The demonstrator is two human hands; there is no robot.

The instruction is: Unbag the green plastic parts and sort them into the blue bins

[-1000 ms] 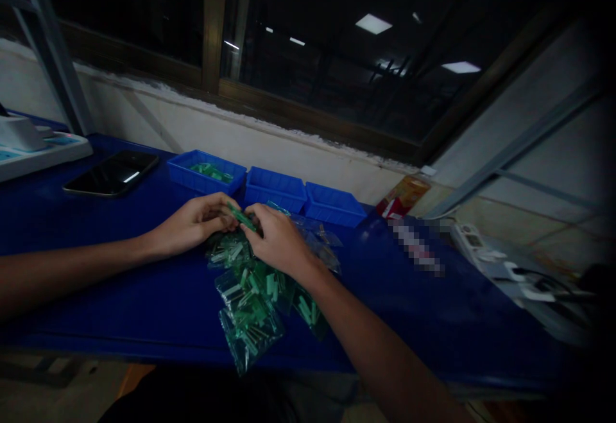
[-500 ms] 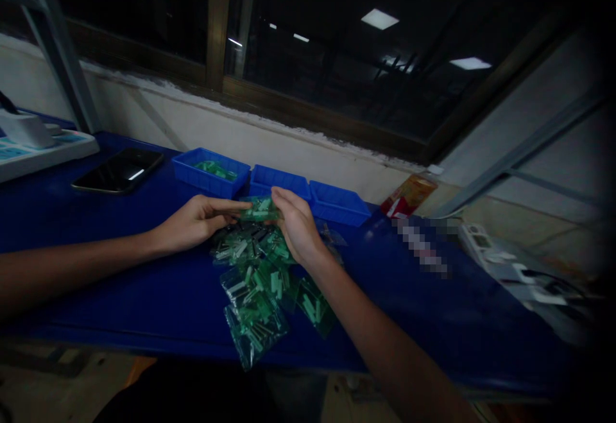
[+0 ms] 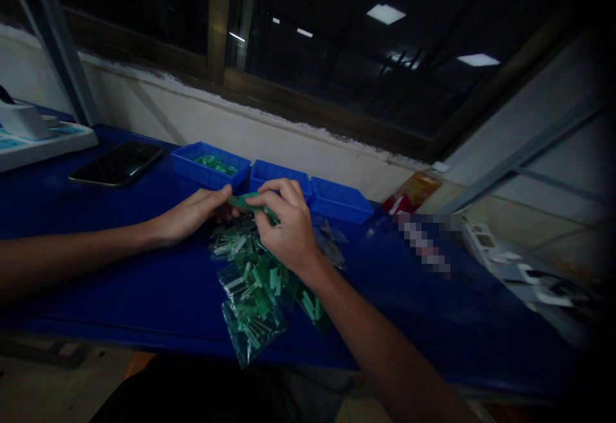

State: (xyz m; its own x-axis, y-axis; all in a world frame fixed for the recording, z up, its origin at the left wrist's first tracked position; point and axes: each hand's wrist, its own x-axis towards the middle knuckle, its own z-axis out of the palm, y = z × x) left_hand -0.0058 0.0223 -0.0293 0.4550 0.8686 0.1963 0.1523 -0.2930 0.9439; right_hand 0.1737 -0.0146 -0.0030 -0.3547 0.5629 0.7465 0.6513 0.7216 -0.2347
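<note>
Between both hands, above a heap of packets, is a green plastic bag point(image 3: 244, 201) with small parts in it. My left hand point(image 3: 195, 214) pinches its left end with the thumb on top. My right hand point(image 3: 286, 224) is closed on the right end, thumb and fingers bent round it. Below them spreads the pile of clear green packets point(image 3: 257, 307) holding small pale and green sticks; my right hand and forearm hide part of it. Clear packets point(image 3: 332, 240) with thin parts lie just right of my right hand.
Behind the hands stand three blue bins; the left bin point(image 3: 185, 167) holds green packets, and the right bin point(image 3: 339, 203) ends the row. A phone point(image 3: 117, 165) and a power strip point(image 3: 52, 147) lie left. An orange-red packet point(image 3: 412, 193) and another power strip point(image 3: 481, 240) are at right.
The green bag was turned to show its flat face half a second ago and now appears edge-on. My right hand has rolled over it, and my left thumb has come on top.
</note>
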